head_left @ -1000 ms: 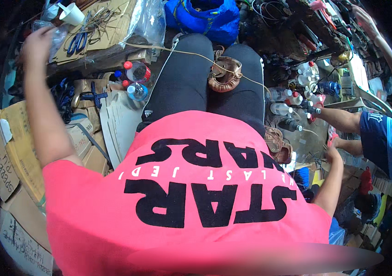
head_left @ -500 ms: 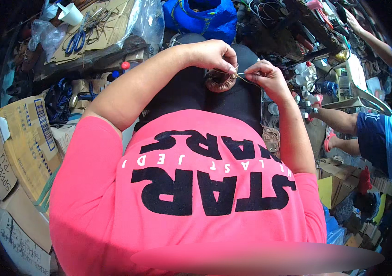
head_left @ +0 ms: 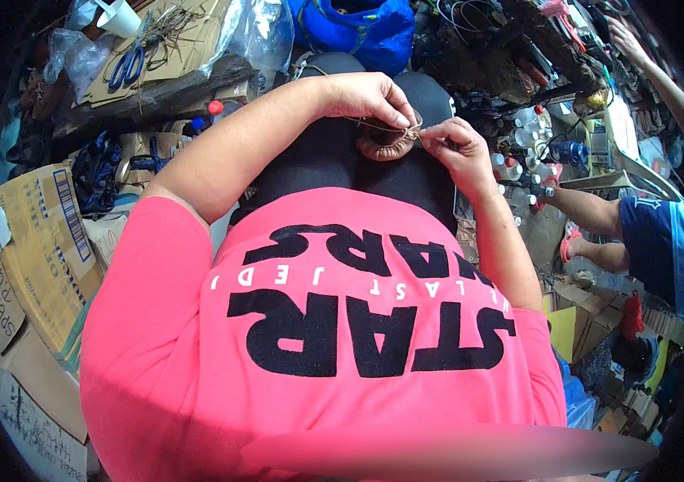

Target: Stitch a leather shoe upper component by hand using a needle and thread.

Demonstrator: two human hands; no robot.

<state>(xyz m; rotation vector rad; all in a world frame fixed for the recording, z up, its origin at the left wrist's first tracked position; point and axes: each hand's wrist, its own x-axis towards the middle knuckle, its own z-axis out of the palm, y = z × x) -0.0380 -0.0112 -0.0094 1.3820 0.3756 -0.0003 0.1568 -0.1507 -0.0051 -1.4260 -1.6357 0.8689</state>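
A brown leather shoe [head_left: 383, 150] with a puckered edge, looking like a moccasin, rests over my dark-trousered thighs. My left hand [head_left: 374, 98] comes over it from the left, thumb and fingers pinched on its rim. Pale cord [head_left: 412, 135] crosses that rim and bunches in a small loop at its right side. Right beside the loop, my right hand [head_left: 458, 151] is closed with thumb and forefinger pinching the cord. The inside of the shoe is dark and partly covered by my left fingers.
A blue bag [head_left: 358, 36] lies beyond my knees. Blue-handled scissors [head_left: 127, 66] and a white cup [head_left: 119, 18] sit on cardboard at far left. Cardboard boxes [head_left: 36, 241] are at left. Bottles [head_left: 526, 136] and another person's leg [head_left: 587, 210] are at right.
My right hand has moved slightly down and closer to the shoe's rim. A loop of cord now stands at the rim, where a straight thin strand stretched between the hands before.
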